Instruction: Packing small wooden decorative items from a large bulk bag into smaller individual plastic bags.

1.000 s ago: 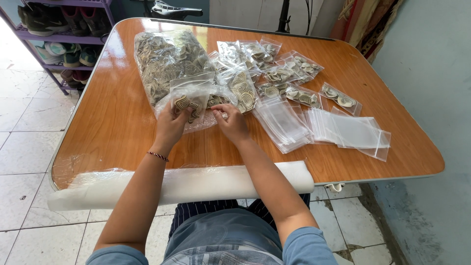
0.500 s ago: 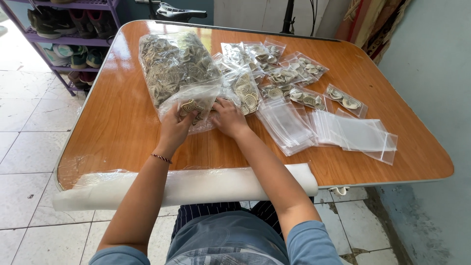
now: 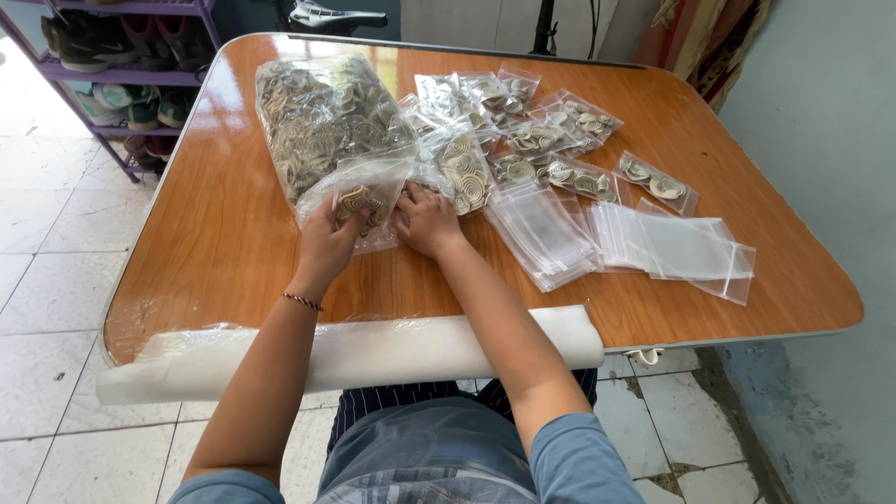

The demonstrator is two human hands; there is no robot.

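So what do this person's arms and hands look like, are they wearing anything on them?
Both hands are bare, with no gloves or rings that show. The left hand has a thin red cord bracelet at the wrist; the right hand has nothing at its wrist. The forearms are uncovered, and short light blue sleeves end above the elbows.

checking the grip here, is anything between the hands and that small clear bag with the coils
Nothing visible: the left hand and right hand both rest directly on the small clear bag, just in front of the big bag of coils.
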